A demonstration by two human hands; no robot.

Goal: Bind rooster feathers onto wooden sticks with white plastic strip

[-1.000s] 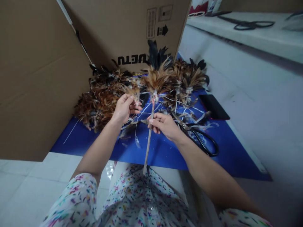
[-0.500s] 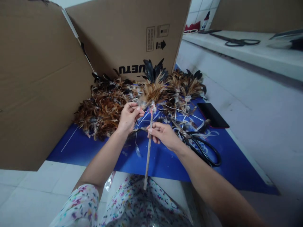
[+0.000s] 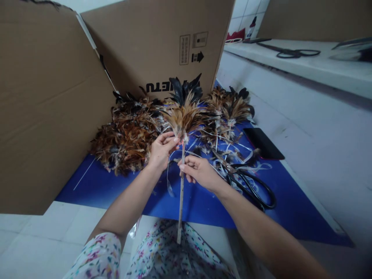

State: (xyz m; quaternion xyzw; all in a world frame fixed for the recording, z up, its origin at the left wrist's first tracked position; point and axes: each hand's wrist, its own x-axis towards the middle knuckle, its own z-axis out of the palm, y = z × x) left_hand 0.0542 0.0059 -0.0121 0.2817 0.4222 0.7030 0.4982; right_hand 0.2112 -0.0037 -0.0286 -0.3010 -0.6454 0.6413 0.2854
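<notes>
Huge brown cardboard box [image 3: 145, 42], back/left of blue flat counter [image 3: 290, 197]. Brown-black feather bunch [image 3: 183, 114] on thin greyish stick [image 3: 181, 201], held over counter's middle. Black-handled metal scissors [image 3: 231, 168], counter's right. Right grip [image 3: 199, 172] clamped on stick, left grip [image 3: 161, 150] pinched at bunch's base.

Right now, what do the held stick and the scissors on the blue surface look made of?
Stick: likely wood or bamboo, matte, judging by its uneven grey-brown surface. Scissors: blades probably metal, dull with brownish mottling; handles black with a slight sheen, perhaps plastic-coated, though any core is hidden.
</notes>
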